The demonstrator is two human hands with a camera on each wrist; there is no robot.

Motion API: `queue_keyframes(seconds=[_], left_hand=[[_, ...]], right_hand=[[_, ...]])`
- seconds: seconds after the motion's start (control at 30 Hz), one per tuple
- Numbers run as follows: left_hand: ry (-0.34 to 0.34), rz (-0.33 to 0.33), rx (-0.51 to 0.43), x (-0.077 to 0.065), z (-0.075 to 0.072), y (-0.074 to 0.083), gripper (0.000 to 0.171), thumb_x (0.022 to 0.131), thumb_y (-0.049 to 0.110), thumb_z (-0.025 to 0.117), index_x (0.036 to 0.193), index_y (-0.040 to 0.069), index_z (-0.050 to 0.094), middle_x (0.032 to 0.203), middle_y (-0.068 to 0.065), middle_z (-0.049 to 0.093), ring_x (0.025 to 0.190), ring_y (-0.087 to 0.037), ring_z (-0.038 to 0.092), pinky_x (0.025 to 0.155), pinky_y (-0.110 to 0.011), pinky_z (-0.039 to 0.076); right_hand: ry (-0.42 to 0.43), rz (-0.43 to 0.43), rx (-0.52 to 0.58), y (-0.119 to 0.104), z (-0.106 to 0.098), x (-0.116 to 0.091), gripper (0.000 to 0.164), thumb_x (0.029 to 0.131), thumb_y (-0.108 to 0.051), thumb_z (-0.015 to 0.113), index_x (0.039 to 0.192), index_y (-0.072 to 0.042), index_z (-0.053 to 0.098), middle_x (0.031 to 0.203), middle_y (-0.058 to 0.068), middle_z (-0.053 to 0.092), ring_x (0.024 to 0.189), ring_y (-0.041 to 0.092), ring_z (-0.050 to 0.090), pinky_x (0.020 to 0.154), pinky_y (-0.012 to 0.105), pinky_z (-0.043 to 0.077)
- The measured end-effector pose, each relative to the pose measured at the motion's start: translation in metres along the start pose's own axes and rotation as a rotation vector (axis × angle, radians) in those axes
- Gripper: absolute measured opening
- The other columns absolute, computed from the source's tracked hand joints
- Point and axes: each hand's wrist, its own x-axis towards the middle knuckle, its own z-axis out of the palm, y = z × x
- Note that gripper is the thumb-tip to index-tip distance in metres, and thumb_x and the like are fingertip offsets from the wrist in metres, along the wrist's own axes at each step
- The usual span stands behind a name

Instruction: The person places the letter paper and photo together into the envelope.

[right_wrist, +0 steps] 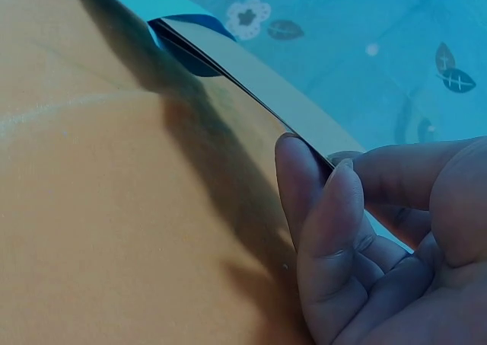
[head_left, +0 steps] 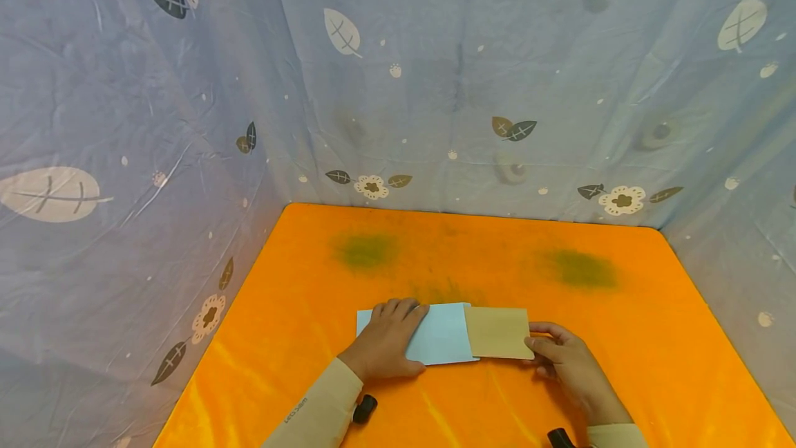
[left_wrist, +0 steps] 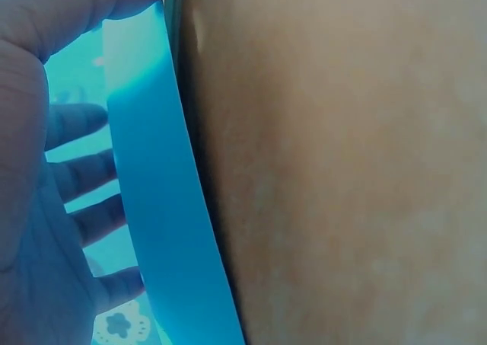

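Observation:
A light-blue paper envelope [head_left: 441, 334] lies crosswise on the orange surface in the head view. My left hand [head_left: 388, 337] spans its left part, fingertips at the far edge and thumb at the near edge. From the envelope's right end sticks out a tan card [head_left: 499, 332]; the card's left part is hidden inside. My right hand [head_left: 569, 358] pinches the card's right edge between thumb and fingers. In the right wrist view, the thumb [right_wrist: 331, 231] lies along the card's edge, and the envelope's open end [right_wrist: 194, 25] parts around the card.
The orange tabletop [head_left: 298, 275] has two dark green smudges toward its far side. A blue-grey curtain [head_left: 423, 88] printed with leaves and flowers encloses it at the back and both sides. Black wrist devices [head_left: 365, 408] sit at both cuffs.

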Motion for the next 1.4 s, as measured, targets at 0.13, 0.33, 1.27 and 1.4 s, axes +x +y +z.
queue_keyframes(seconds=[0.13,0.33,1.27,1.4], left_hand=[[0.006,0.002,-0.008,0.000,0.000,0.000,0.100,0.072,0.066,0.067,0.151,0.019,0.030,0.147,-0.006,0.033,0.129,-0.026,0.032,0.099,-0.052,0.026],[0.006,0.009,-0.021,0.001,0.001,0.001,0.100,0.071,0.066,0.068,0.151,0.020,0.029,0.146,-0.007,0.033,0.129,-0.027,0.032,0.099,-0.053,0.026],[0.004,-0.003,-0.009,0.001,0.003,0.002,0.100,0.072,0.067,0.066,0.151,0.021,0.028,0.146,-0.004,0.034,0.129,-0.025,0.032,0.099,-0.052,0.026],[0.014,-0.001,-0.012,0.001,0.003,0.001,0.100,0.072,0.067,0.067,0.151,0.020,0.029,0.145,-0.004,0.034,0.128,-0.025,0.033,0.098,-0.051,0.027]], right_hand=[[0.001,0.006,0.007,-0.001,0.002,0.000,0.050,0.089,-0.023,0.068,0.130,-0.002,0.050,0.099,0.015,0.061,0.081,0.029,0.062,0.061,0.034,0.053],[-0.011,0.008,0.030,-0.002,0.006,0.001,0.049,0.089,-0.022,0.068,0.131,-0.003,0.051,0.103,0.016,0.061,0.083,0.031,0.063,0.060,0.035,0.053],[-0.011,-0.020,0.048,0.001,0.024,0.002,0.045,0.089,-0.019,0.068,0.129,-0.003,0.052,0.104,0.020,0.060,0.081,0.034,0.063,0.060,0.038,0.053],[-0.016,-0.026,0.059,0.000,0.021,0.002,0.045,0.089,-0.018,0.068,0.129,-0.003,0.052,0.103,0.021,0.060,0.074,0.029,0.060,0.060,0.039,0.053]])
